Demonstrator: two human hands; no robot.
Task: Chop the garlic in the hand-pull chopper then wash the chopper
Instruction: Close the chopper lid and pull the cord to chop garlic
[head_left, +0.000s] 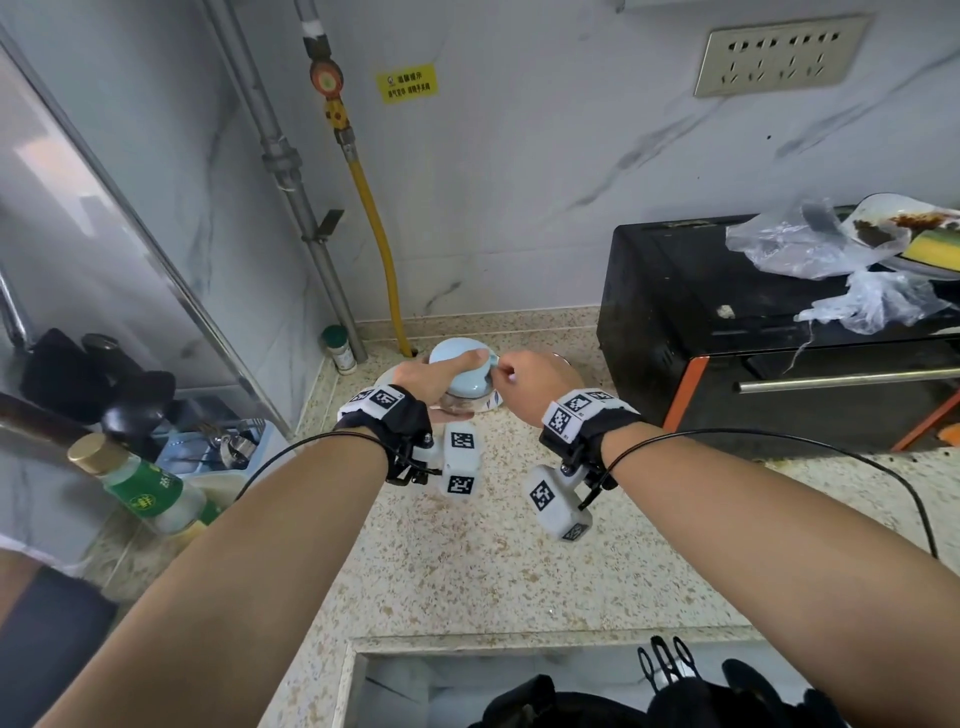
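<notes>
The hand-pull chopper (464, 375) has a pale blue domed lid over a clear bowl and stands on the speckled counter (493, 545) near the back wall, on a white plate (491, 402). My left hand (434, 375) grips the lid from the left, thumb lying across its top. My right hand (535, 382) is at the lid's right side, fingertips pinching the white pull handle (506, 370). The bowl's contents are hidden behind my left hand. Both wrists carry black bands with marker cubes.
A black toaster oven (753, 332) with plastic bags and a dirty plate on top stands at the right. A small spice jar (340, 349) and the yellow gas hose (382, 249) are in the back corner. A bottle (143, 486) and a utensil rack (223, 441) are at the left. The sink (571, 686) lies at the bottom.
</notes>
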